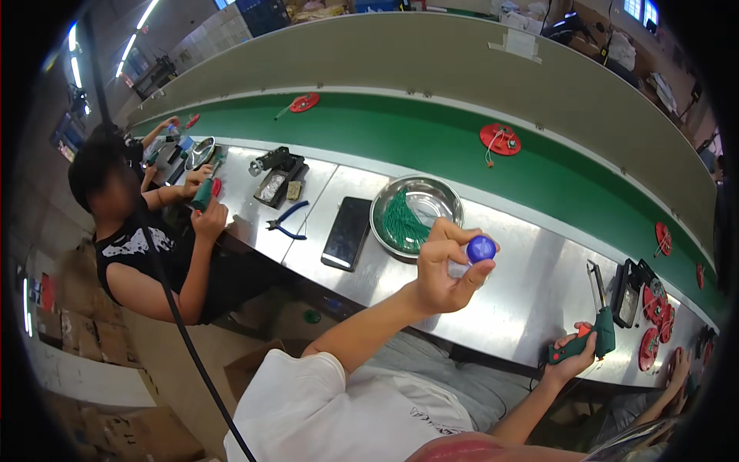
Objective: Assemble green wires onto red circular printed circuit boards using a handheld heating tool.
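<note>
My left hand (450, 269) is raised over the metal worktop, fingers closed around a small blue-capped bottle (482, 248). The round cap faces up; most of the body is hidden by my fingers. Behind that hand stands a steel bowl (457, 202) with a bundle of green wires (404, 219) in it. Low on the right, my right hand (579, 353) grips a green soldering gun (604, 331) with a red trigger, its thin metal tip pointing away from me. Just past the gun lies a black tray holder (629, 296).
A black phone (346, 235) and blue-handled pliers (289, 224) lie left of the bowl, near another black holder (279, 177). Red round boards (500, 139) rest on the green ledge (400, 123); several more (650, 348) are at right. A co-worker (154, 231) sits at left.
</note>
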The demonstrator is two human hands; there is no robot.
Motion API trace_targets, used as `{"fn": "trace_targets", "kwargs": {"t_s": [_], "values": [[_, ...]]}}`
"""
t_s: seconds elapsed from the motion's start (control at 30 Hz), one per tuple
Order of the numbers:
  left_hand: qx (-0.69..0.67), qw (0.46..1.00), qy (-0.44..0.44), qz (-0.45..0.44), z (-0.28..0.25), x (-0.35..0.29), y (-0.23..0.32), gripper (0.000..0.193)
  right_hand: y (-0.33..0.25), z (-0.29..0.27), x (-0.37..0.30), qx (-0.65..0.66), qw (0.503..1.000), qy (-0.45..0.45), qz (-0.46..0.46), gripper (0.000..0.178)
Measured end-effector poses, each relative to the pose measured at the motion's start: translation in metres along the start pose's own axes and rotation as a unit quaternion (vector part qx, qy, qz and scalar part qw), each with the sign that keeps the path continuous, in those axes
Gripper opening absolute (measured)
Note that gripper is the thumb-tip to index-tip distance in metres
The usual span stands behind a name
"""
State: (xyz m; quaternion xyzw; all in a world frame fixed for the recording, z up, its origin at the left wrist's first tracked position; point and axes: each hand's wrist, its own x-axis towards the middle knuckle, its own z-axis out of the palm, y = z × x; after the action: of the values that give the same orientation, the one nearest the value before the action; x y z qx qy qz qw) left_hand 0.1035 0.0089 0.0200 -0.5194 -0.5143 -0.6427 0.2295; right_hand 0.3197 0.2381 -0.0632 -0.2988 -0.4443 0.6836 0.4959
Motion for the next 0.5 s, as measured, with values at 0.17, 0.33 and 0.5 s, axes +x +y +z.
{"fn": "trace_targets", "kwargs": {"t_s": [0.17, 0.33, 0.5], "values": [[-0.054, 0.998, -0.039, -0.001, -0.002, -0.003, -0.007, 0.045, -0.001, 0.003, 0.000, 0.004, 1.000, 0.001, 0.000, 0.035], [0.091, 0.974, -0.053, -0.201, 0.003, -0.016, 0.010, 0.078, 0.001, -0.006, -0.001, 0.002, 1.000, -0.003, 0.002, 0.035], [0.033, 0.994, -0.011, -0.107, -0.065, 0.041, -0.003, 0.053, 0.000, -0.009, 0.002, -0.003, 1.000, -0.019, 0.009, 0.034]]}}
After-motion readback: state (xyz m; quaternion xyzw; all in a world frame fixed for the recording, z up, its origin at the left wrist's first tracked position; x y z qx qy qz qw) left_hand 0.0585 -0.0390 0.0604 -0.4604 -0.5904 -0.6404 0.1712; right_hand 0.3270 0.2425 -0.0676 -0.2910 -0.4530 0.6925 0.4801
